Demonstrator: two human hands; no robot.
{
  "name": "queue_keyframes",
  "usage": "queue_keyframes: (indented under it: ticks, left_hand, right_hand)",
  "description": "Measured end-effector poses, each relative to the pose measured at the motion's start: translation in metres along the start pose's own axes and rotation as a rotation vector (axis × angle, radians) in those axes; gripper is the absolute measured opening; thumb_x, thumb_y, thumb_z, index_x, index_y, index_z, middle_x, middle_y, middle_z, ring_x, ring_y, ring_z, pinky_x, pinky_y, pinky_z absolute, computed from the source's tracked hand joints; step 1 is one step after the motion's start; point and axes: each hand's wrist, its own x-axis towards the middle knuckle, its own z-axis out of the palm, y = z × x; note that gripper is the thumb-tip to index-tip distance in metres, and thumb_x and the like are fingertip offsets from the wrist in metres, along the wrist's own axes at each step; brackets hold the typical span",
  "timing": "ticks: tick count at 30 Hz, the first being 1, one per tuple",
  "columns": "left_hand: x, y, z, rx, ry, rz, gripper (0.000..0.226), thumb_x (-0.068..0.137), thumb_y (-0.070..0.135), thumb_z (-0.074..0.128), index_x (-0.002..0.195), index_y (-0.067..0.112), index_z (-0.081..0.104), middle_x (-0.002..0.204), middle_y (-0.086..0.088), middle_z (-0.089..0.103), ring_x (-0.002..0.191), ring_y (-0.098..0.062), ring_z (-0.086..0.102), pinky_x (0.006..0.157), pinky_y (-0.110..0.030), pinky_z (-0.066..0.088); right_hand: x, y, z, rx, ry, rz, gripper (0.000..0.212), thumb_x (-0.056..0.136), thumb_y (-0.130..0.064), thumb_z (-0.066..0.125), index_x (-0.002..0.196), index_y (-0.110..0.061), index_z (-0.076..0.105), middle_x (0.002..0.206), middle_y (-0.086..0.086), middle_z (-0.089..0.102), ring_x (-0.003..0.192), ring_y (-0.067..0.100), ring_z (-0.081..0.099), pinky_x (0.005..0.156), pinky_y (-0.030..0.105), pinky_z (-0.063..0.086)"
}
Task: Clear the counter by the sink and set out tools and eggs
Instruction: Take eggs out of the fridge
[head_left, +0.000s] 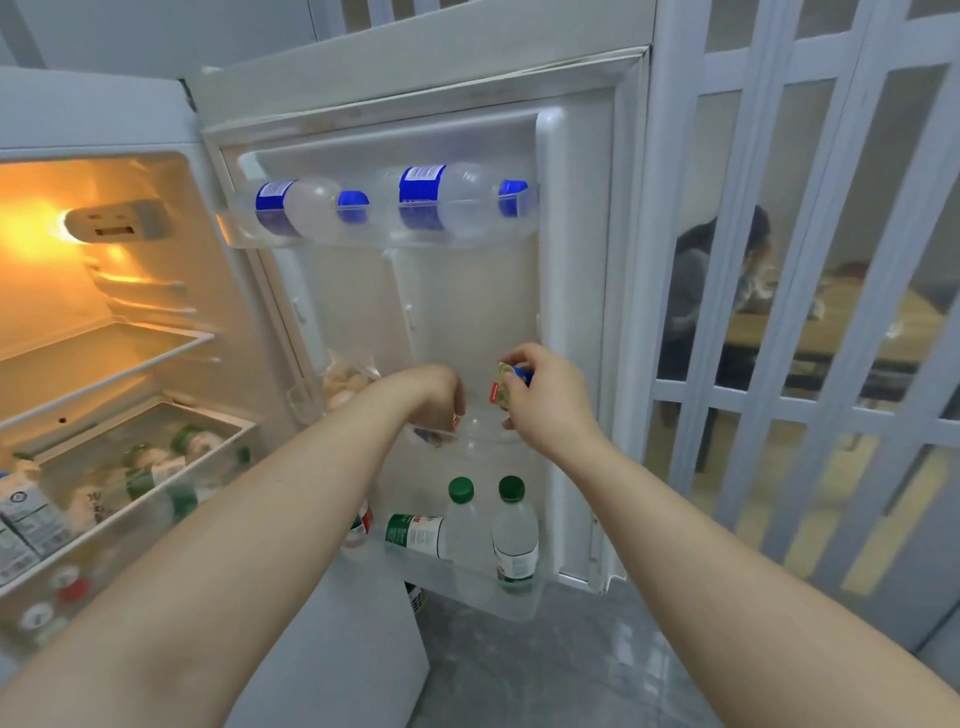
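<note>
Right grip (545, 402) pinches a small packet (500, 391) above the door shelf (485, 449); left grip (434, 397) curls inside its rim, hold unclear

The fridge door (571, 260) is white. At its twelve o'clock lie two clear blue-capped bottles (447, 200), their blue labels printed in white. At its six o'clock, clear green-capped bottles (514, 540) carry green-and-white labels. The small packet (500, 387) pinched in the right hand (545, 402) is yellow-gold with a red stripe and a blue end. At the door's nine o'clock the fridge interior (78, 296) glows orange-yellow. The floor (519, 670) is mottled grey. The partition (737, 208), at three o'clock, is pale grey-blue.
</note>
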Motion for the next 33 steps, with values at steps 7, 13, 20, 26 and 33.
queue_keyframes:
  ticks: [7,13,20,26,33]
  left_hand:
    - [-0.02,0.005,-0.011,-0.198,0.34,0.048,0.025,0.08,0.017,0.077,0.104,0.016,0.072,0.086,-0.001,0.068,0.075,-0.018,0.062,0.066,-0.024,0.045]
    - [-0.058,0.047,-0.012,-0.834,0.687,0.19,0.021,0.083,0.023,0.079,0.1,0.017,0.07,0.086,0.004,0.072,0.073,-0.009,0.066,0.067,-0.024,0.055]
    - [-0.085,0.091,-0.002,-1.148,0.604,0.261,0.018,0.095,0.012,0.065,0.113,0.012,0.065,0.102,-0.008,0.067,0.071,-0.027,0.073,0.06,-0.034,0.061]
    - [-0.101,0.101,0.008,-1.226,0.609,0.222,0.023,0.097,0.005,0.062,0.119,0.007,0.063,0.097,-0.011,0.069,0.073,-0.021,0.073,0.069,-0.03,0.061]
    - [-0.121,0.11,0.024,-1.263,0.684,0.127,0.015,0.098,0.007,0.06,0.111,0.01,0.066,0.09,-0.002,0.069,0.062,-0.015,0.066,0.056,-0.027,0.054]
  right_hand:
    - [-0.016,0.006,-0.02,0.08,0.094,-0.051,0.021,0.094,-0.014,0.061,0.113,-0.023,0.064,0.094,-0.012,0.065,0.088,0.003,0.062,0.084,0.021,0.051]
    - [-0.02,0.015,-0.049,0.381,0.514,-0.038,0.012,0.105,-0.022,0.04,0.108,-0.029,0.049,0.089,-0.007,0.058,0.078,0.013,0.061,0.069,0.024,0.05]
    - [-0.009,0.035,-0.083,0.312,0.581,0.093,0.012,0.105,-0.022,0.037,0.108,-0.028,0.047,0.092,-0.016,0.053,0.088,0.008,0.056,0.08,0.031,0.049]
    - [-0.003,0.04,-0.096,0.378,0.389,0.161,0.017,0.106,-0.023,0.036,0.116,-0.023,0.05,0.11,0.0,0.06,0.096,0.014,0.057,0.071,0.021,0.042]
    - [-0.023,0.055,-0.103,0.347,0.307,0.102,0.016,0.106,-0.022,0.037,0.112,-0.023,0.052,0.104,-0.001,0.06,0.09,0.014,0.057,0.067,0.018,0.041]
